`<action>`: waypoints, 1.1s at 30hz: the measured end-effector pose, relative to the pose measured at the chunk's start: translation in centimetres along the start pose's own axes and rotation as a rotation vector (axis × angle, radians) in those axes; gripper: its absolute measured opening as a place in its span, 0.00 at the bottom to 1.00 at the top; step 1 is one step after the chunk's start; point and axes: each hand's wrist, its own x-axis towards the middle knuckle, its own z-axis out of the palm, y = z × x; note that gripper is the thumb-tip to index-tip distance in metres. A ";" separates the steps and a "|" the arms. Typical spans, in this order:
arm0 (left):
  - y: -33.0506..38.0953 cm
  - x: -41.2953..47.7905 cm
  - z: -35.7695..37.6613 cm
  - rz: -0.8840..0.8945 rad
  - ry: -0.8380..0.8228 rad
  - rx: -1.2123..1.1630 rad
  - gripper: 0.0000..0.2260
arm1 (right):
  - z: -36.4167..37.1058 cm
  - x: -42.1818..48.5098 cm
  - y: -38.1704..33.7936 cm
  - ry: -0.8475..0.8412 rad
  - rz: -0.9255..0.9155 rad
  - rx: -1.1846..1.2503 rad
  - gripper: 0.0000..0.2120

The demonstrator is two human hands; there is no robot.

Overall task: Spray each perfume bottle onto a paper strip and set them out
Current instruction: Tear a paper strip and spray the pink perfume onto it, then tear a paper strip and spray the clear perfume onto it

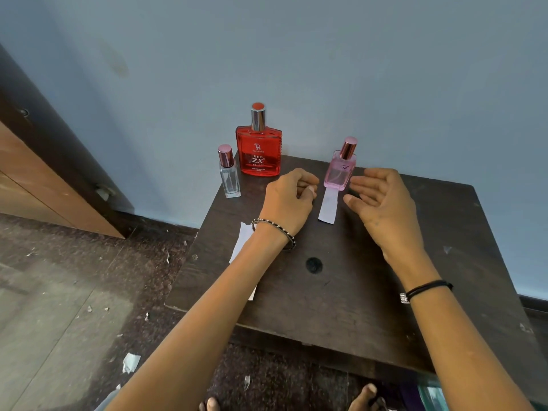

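Observation:
Three capped perfume bottles stand upright at the far side of a dark wooden table (341,292). A small clear bottle (229,175) is at the far left corner, a big red bottle (258,148) is beside it, and a pink bottle (341,167) stands further right. A white paper strip (328,206) lies flat in front of the pink bottle, its far end under the bottle's base. My left hand (289,200) hovers left of the strip, fingers curled, holding nothing. My right hand (382,200) is open just right of the pink bottle, apart from it.
More white paper (241,241) lies near the table's left edge, partly hidden by my left forearm. A blue wall rises right behind the bottles. A wooden door (44,179) is at the left. Paper scraps litter the stone floor (74,307).

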 end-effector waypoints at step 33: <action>-3.5 -5.8 -10.3 -0.030 -0.121 0.363 0.08 | 6.2 -9.1 -3.3 -0.599 -0.376 -0.363 0.33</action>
